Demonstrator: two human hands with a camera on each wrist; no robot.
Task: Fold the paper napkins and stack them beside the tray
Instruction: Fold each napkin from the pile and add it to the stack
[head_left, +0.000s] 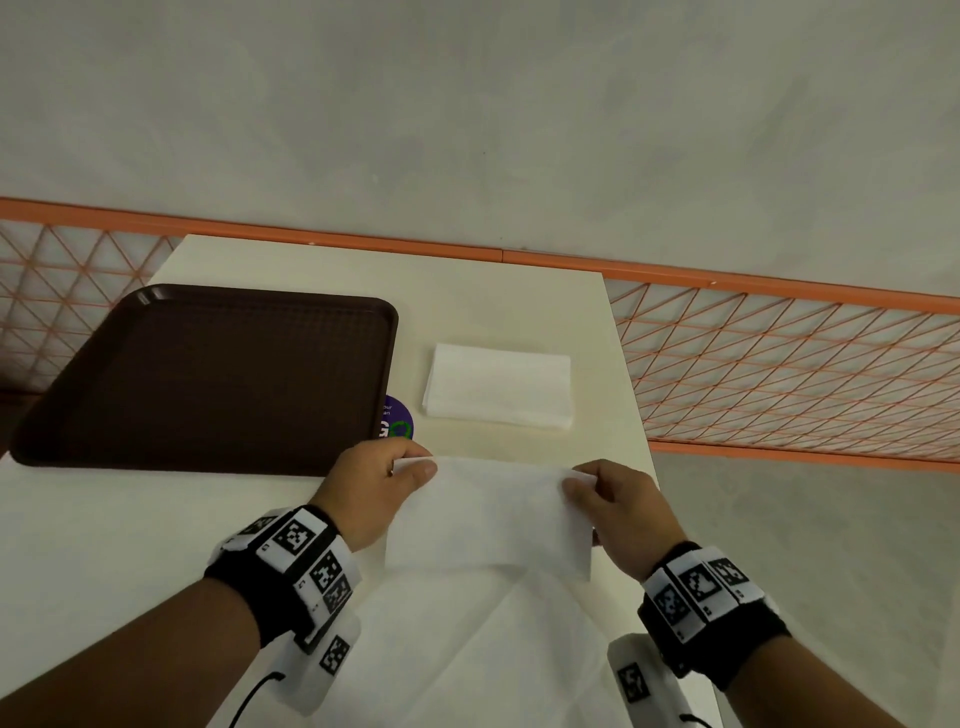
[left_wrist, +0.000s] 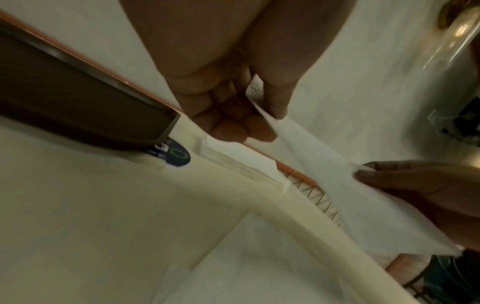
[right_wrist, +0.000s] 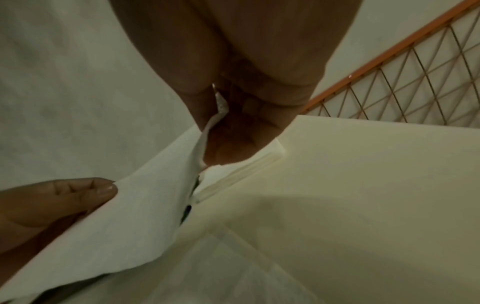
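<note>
A white paper napkin (head_left: 493, 514) hangs folded over between both hands, lifted above the table. My left hand (head_left: 387, 480) pinches its upper left corner between thumb and curled fingers; my right hand (head_left: 605, 493) pinches the upper right corner. The left wrist view shows the napkin (left_wrist: 337, 174) stretched from my left hand (left_wrist: 259, 123) to the right hand (left_wrist: 405, 176). In the right wrist view my right hand (right_wrist: 221, 131) holds the napkin (right_wrist: 130, 216). A stack of folded napkins (head_left: 498, 387) lies right of the brown tray (head_left: 208, 379). More unfolded napkins (head_left: 467, 649) lie below the hands.
A cream table (head_left: 519, 301) carries everything; its right edge is close to the stack. A round purple sticker (head_left: 397, 418) peeks out between tray and stack. An orange mesh railing (head_left: 779, 364) runs behind and to the right of the table.
</note>
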